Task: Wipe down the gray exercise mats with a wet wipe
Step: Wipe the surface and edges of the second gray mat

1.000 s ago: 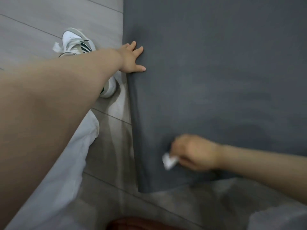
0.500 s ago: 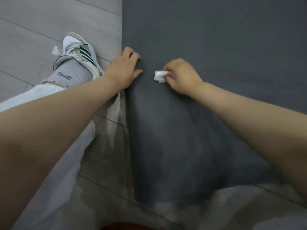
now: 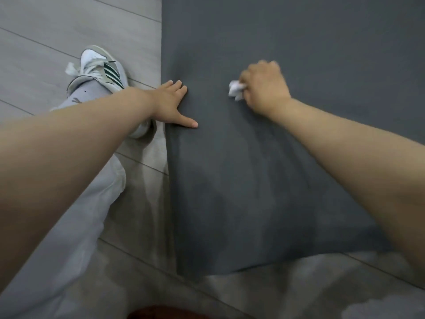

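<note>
A dark gray exercise mat [image 3: 287,157] lies on the floor and fills the right and middle of the view. My left hand [image 3: 171,104] presses flat on the mat's left edge, fingers straight and thumb spread. My right hand [image 3: 264,88] grips a crumpled white wet wipe [image 3: 235,89] and holds it against the mat, farther right and slightly beyond the left hand. The wipe sticks out on the left side of my fist. Faint damp streaks show on the mat nearer to me.
Gray plank floor [image 3: 57,31] runs along the left and below the mat's near edge. My leg in light trousers [image 3: 76,203] and a white sneaker with dark green stripes [image 3: 103,70] sit just left of the mat.
My right hand swept the wipe from the mat's near corner up to beside the left hand, then a little right. The left hand's fingers have flattened and spread on the edge.
</note>
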